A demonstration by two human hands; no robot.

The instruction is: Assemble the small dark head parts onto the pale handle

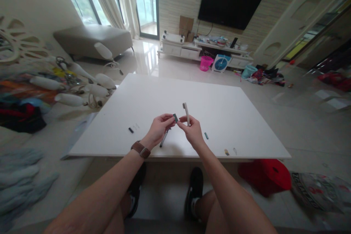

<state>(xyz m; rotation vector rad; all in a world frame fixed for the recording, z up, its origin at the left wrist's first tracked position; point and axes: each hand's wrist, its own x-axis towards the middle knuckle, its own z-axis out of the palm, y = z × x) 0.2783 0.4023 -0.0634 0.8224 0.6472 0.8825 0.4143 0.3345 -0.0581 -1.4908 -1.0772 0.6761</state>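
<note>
My left hand (159,128) is closed, pinching a small green-and-black razor cartridge (175,118) between thumb and fingertips. My right hand (192,130) has a pale toothbrush (186,111) tucked in its fingers, bristle head up. Its thumb and fingertip meet the cartridge's right end. Below my left hand a slim dark stick, like a razor handle (163,140), slants down; whether it is held or lies on the table I cannot tell. Another small green piece (206,135) lies right of my right hand.
On the white table (178,89) lie a small black piece (131,130) with clear bits, and a yellow-and-dark piece (226,152) near the front edge. A lamp with several white shades (94,90) stands at the left. A red stool-like object (267,175) is below right.
</note>
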